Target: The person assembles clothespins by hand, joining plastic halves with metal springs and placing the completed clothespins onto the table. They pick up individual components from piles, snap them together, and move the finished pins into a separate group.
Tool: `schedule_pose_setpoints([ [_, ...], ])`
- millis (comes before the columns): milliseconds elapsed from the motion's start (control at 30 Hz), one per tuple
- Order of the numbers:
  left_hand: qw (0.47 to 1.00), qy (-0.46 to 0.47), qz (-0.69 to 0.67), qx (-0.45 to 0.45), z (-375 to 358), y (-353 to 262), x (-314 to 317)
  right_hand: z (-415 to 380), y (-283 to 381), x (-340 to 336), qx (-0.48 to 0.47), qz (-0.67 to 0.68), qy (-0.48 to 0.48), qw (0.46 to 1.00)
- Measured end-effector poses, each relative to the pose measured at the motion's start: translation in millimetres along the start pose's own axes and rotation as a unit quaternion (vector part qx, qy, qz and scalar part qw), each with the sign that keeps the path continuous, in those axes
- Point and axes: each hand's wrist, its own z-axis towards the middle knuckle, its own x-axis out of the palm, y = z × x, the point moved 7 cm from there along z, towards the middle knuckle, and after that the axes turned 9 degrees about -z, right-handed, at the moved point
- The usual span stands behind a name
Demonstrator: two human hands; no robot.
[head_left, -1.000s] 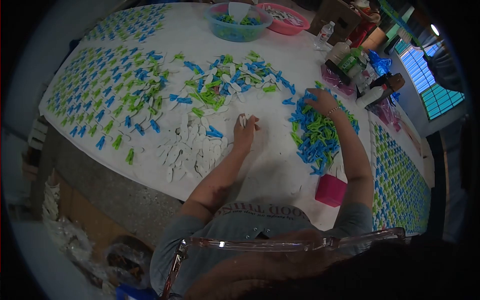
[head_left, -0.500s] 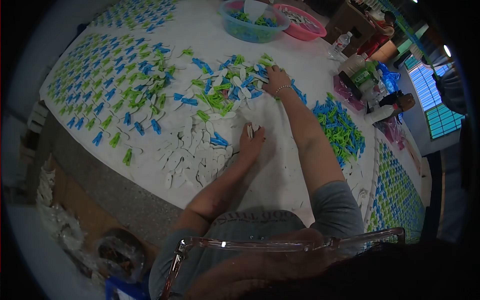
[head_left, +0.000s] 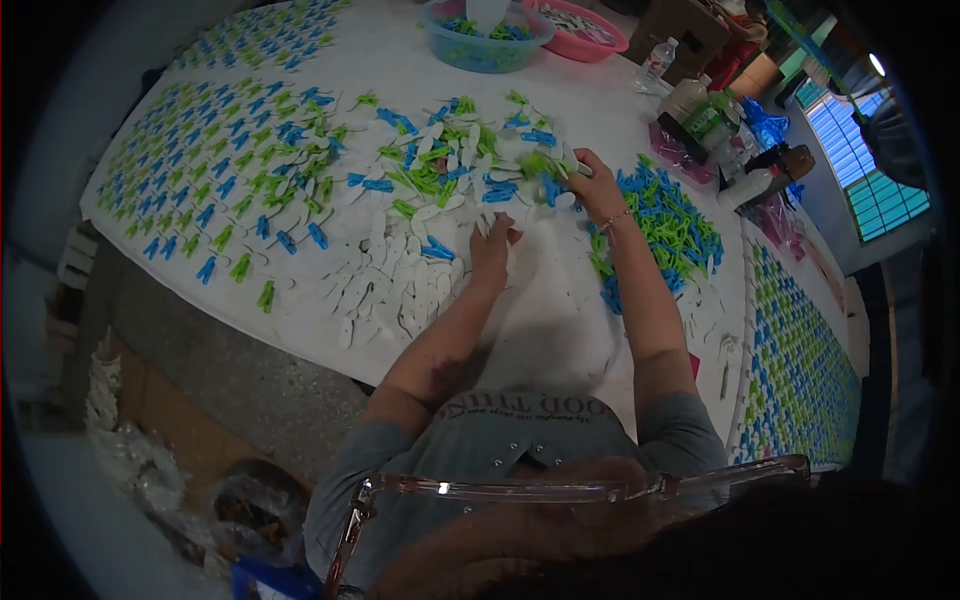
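Note:
My left hand [head_left: 492, 250] is closed around a few white oval pieces, whose tips show above the fingers. Just left of it lies a heap of loose white oval pieces [head_left: 385, 285] with a blue clip [head_left: 437, 248] on top. My right hand [head_left: 597, 190] has curled fingers over blurred green and blue clips [head_left: 548, 172] at the right of the mixed pile. A white piece shows by its fingertips, but what they hold is hard to make out. Ahead is the mixed pile of clips and white pieces [head_left: 445, 165]. Right of that hand sits a heap of blue and green clips [head_left: 675, 225].
Rows of clips with white pieces [head_left: 200, 150] cover the table's left side; more rows [head_left: 800, 370] lie at right. A blue basin [head_left: 485, 50] and a pink basin [head_left: 590, 40] stand at the far edge. Bottles [head_left: 657, 62] and bags line the right edge.
My right hand has drawn back toward me and rightward from the mixed pile, with blurred clips beside it. The left hand has shifted slightly up and left, still holding white pieces.

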Motion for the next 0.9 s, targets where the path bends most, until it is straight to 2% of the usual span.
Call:
schedule_pose_setpoints([
  [33,1.0,-0.002,0.007,-0.014,-0.7,0.5,0.4,-12.5,-2.9,1.4,0.002,0.001,-0.006,1.0],
  [67,1.0,-0.006,0.015,-0.027,-1.9,1.4,0.5,-24.4,-7.7,8.8,0.01,0.153,0.002,0.988],
  [100,0.999,-0.003,0.017,-0.032,-4.0,-2.9,4.5,-34.4,-12.5,14.5,0.015,0.301,0.011,0.953],
  [133,0.999,0.016,0.011,-0.036,-7.2,-6.4,10.0,-44.6,-19.0,15.6,0.019,0.304,0.006,0.952],
  [200,0.999,0.033,0.008,-0.042,-12.0,-11.0,17.8,-61.2,-30.4,34.2,0.06,0.37,0.094,0.923],
  [267,0.998,0.068,-0.013,0.005,-15.0,-21.4,24.4,-71.3,-42.7,45.3,0.079,0.381,0.087,0.917],
  [367,0.995,0.083,0.049,-0.009,-18.4,-24.7,27.1,-79.9,-64.0,58.1,0.115,0.399,0.074,0.907],
  [433,0.995,0.062,0.08,-0.018,-11.1,-19.2,19.4,-82.1,-64.3,66.7,0.096,0.395,0.149,0.901],
  [467,0.993,0.045,0.108,-0.024,-9.0,-16.0,14.3,-83.8,-67.4,66.9,0.097,0.399,0.147,0.9],
  [533,0.993,0.024,0.108,-0.048,-10.3,-15.4,14.4,-86.9,-61.7,63.0,0.121,0.306,0.114,0.937],
  [567,0.992,0.002,0.106,-0.069,-11.4,-13.3,13.3,-86.7,-59.5,64.9,0.122,0.308,0.112,0.937],
  [633,0.99,0.031,0.106,-0.082,-15.7,-12.5,19.5,-83.2,-58.1,56.9,0.105,0.302,0.02,0.947],
  [767,0.984,0.082,0.102,-0.121,-13.1,0.0,18.1,-84.3,-62.8,59.2,0.088,0.271,0.02,0.958],
  [833,0.984,0.085,0.097,-0.121,-14.4,1.4,17.6,-95.2,-54.5,62.1,0.116,0.18,0.063,0.975],
  [867,0.985,0.089,0.09,-0.119,-14.2,1.6,18.9,-95.7,-55.8,65.8,0.114,0.182,0.062,0.975],
  [900,0.985,0.091,0.092,-0.118,-14.7,1.4,21.4,-93.1,-57.5,65.1,0.099,0.242,0.007,0.965],
])
